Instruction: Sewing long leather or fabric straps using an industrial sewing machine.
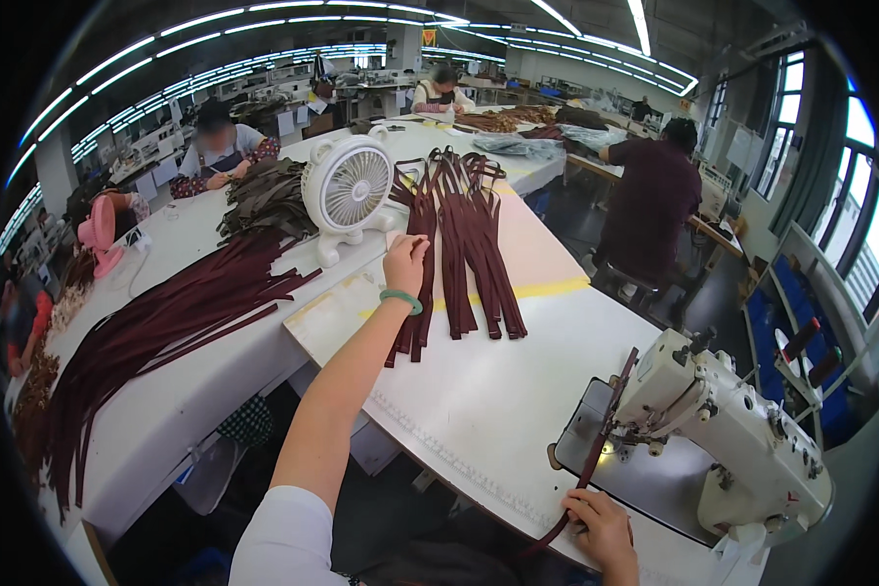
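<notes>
My left hand (407,256), with a green bangle at the wrist, reaches out beside a bundle of long maroon straps (469,264); its fingers are bent together, and what is in them I cannot make out. My right hand (596,518) grips a maroon strap (593,462) at the front right. That strap runs up along the metal plate of a white sewing machine (723,420), under its head. A white fan (347,190) stands just beyond my left hand.
More maroon strips (156,322) and dark olive pieces (254,195) lie on the left table (181,391). A pink fan (98,234) is farther left. Several co-workers sit around, one in dark clothing (654,215) at the right. Blue bins (772,303) stand by the windows.
</notes>
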Available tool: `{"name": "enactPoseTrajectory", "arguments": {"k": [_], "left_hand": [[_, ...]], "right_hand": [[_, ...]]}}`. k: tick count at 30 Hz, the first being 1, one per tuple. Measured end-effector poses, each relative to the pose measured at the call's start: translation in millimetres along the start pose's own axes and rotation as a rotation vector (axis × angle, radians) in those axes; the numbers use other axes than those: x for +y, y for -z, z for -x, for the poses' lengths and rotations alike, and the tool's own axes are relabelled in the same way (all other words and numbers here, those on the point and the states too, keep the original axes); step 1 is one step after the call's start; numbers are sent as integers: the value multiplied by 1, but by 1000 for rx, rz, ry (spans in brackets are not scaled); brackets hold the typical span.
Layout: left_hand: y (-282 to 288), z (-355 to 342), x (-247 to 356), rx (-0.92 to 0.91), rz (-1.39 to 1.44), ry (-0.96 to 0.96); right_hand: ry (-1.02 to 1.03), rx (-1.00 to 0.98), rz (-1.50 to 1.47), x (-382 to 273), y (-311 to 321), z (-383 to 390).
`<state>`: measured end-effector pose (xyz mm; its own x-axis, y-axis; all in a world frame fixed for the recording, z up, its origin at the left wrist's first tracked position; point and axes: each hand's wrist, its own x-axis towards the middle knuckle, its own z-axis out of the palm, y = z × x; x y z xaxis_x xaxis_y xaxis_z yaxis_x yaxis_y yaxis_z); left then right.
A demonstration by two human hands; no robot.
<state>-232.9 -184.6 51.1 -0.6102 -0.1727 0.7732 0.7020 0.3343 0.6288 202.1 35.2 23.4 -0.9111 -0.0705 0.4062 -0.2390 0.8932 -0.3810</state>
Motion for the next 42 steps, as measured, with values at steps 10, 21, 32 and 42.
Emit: {"name": "enactPoseTrajectory", "arguments": {"k": [10, 21, 32, 42], "left_hand": [[79, 147, 136, -1019, 202, -1260], [149, 180, 168, -1187, 367, -1137], [250, 348, 59, -1316, -27, 1001], [181, 259, 178, -1545, 842, 132]], "right_hand": [[-5, -34, 13, 7, 2, 3], [-25, -42, 12, 2, -2, 4], [19, -51, 62, 14, -1, 5], [53, -49, 37, 15, -3, 10]]}}
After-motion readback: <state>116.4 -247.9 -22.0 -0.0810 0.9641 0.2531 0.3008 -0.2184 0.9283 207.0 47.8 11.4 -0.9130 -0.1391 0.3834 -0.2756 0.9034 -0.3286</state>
